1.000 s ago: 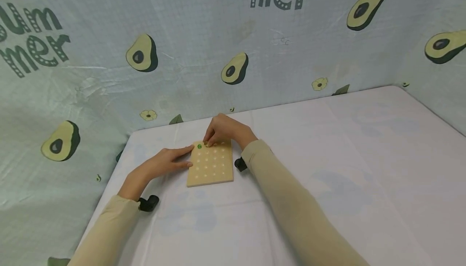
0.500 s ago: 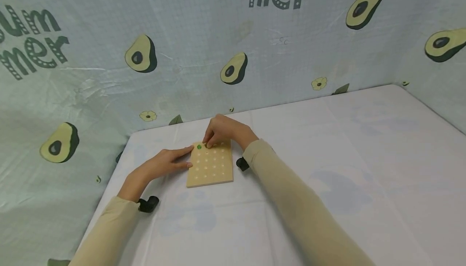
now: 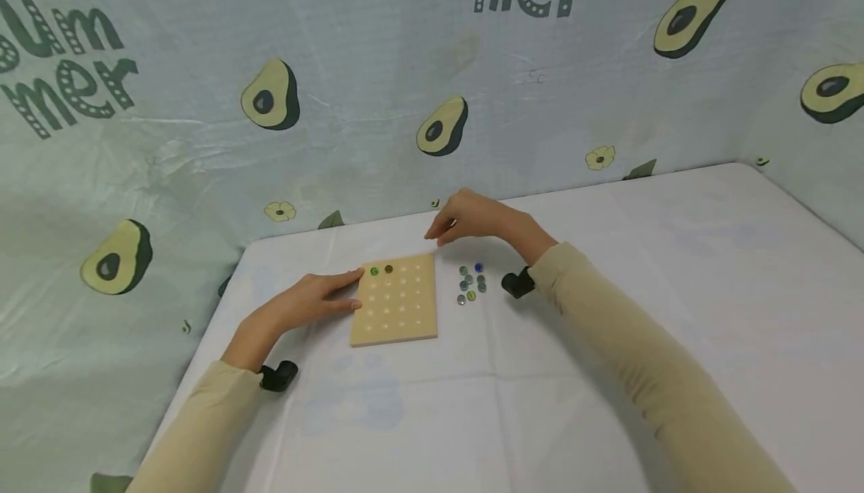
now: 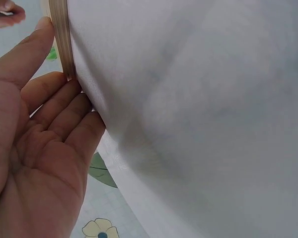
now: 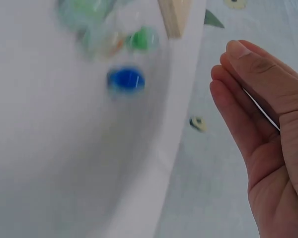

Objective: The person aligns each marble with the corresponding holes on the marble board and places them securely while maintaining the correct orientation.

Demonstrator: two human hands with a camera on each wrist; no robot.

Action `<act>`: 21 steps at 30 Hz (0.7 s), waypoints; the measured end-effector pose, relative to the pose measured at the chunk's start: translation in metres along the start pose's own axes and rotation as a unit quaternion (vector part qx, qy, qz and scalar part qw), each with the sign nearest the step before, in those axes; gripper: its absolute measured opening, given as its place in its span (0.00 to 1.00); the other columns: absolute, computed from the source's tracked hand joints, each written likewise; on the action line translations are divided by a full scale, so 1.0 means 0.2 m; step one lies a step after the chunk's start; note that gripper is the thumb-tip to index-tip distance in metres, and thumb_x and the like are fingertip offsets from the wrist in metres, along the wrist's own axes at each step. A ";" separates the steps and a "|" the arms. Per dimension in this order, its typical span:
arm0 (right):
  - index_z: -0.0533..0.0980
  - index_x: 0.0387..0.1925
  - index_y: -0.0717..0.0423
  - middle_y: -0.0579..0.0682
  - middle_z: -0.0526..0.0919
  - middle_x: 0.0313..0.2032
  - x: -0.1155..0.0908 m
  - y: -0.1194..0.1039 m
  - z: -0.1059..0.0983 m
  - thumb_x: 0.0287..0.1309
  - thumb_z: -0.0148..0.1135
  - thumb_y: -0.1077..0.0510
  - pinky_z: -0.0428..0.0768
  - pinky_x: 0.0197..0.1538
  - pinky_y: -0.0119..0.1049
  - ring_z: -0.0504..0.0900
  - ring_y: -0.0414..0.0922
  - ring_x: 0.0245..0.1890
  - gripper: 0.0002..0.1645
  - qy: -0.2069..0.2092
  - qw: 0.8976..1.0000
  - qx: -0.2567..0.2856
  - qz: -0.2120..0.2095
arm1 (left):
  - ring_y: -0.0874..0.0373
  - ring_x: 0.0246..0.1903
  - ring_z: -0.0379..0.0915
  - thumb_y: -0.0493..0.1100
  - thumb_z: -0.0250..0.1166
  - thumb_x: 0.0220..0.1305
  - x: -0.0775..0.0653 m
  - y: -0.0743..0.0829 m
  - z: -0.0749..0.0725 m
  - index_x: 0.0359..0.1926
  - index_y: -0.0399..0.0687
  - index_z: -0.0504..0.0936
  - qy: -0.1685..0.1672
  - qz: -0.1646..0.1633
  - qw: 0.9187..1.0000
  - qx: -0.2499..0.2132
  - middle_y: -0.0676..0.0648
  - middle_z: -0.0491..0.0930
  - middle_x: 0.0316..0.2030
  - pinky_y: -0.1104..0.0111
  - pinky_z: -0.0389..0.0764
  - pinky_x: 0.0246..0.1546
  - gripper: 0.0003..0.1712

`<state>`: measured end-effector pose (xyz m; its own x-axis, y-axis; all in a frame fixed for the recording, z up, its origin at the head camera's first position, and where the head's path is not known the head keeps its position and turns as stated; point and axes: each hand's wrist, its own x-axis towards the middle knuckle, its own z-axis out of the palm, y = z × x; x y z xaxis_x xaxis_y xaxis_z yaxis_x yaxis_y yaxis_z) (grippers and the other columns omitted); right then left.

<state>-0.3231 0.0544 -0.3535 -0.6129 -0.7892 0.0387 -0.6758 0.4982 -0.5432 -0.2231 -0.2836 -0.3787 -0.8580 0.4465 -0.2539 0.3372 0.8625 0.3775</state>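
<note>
A light wooden board (image 3: 394,315) with rows of round hollows lies on the table. Two marbles sit in its far row near the left corner: a green one (image 3: 374,272) and a brownish one (image 3: 388,269). My left hand (image 3: 307,302) touches the board's left edge with thumb and fingers extended; the wrist view shows fingertips against the board's side (image 4: 63,39). Above the table, just past the board's far right corner, is my right hand (image 3: 478,217). Its thumb and fingers come close together with nothing visible between them (image 5: 268,104).
Several loose glass marbles, among them a blue one (image 3: 478,268) and a yellow-green one (image 3: 471,296), lie on the white-covered table (image 3: 445,418) right of the board. A pale cloth printed with avocados (image 3: 442,127) hangs behind the table.
My right hand has lifted off the board and moved right and away, uncovering the brownish marble in its hollow and the loose marbles on the table. The left hand stays at the board's edge.
</note>
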 end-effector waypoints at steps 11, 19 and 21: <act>0.88 0.48 0.54 0.48 0.90 0.45 -0.31 0.11 -0.07 0.58 0.75 0.61 0.85 0.48 0.34 0.88 0.39 0.44 0.15 -0.026 1.000 -0.017 0.006 | 0.37 0.74 0.56 0.64 0.61 0.71 0.00 -0.01 0.00 0.79 0.51 0.58 -0.007 0.002 1.000 -0.012 0.40 0.60 0.75 0.42 0.63 0.70 0.45; 0.89 0.47 0.53 0.45 0.90 0.44 -0.35 0.14 0.01 0.58 0.74 0.62 0.84 0.49 0.31 0.88 0.38 0.46 0.14 -0.034 0.999 -0.014 -0.016 | 0.38 0.74 0.56 0.65 0.61 0.70 0.00 -0.01 0.00 0.79 0.52 0.58 -0.009 -0.002 1.000 -0.017 0.40 0.60 0.76 0.43 0.63 0.70 0.45; 0.88 0.48 0.53 0.45 0.90 0.45 -0.34 0.13 0.03 0.59 0.74 0.61 0.84 0.50 0.31 0.87 0.38 0.47 0.14 -0.039 0.999 -0.022 -0.027 | 0.38 0.74 0.55 0.64 0.61 0.70 0.00 -0.01 -0.01 0.80 0.52 0.58 -0.009 -0.004 1.000 -0.017 0.40 0.60 0.76 0.43 0.63 0.70 0.45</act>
<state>-0.2972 0.1189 -0.3753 -0.5419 -0.8405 0.0011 -0.7259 0.4673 -0.5047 -0.2245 -0.2850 -0.3780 -0.8528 0.4449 -0.2734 0.3176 0.8575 0.4047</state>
